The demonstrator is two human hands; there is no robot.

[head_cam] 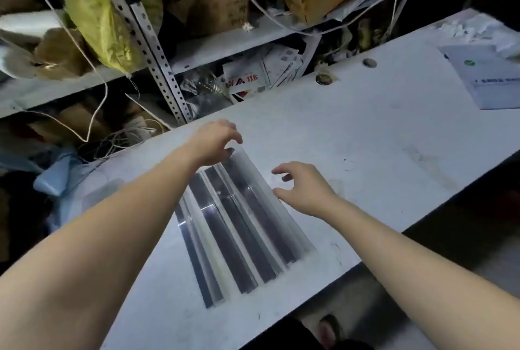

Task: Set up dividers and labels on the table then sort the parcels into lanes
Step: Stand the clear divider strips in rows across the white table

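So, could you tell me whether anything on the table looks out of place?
Mostly the clear plastic divider strips: they lie bunched side by side on the white table, not spread into lanes. Crumpled white paper clutters its far corner.

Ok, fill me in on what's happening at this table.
A person is setting out clear dividers, which lie bunched side by side on the white table. The left hand touches the far end of the strips; the right hand hovers open beside them. No parcels are on the table; papers lie at the far right.
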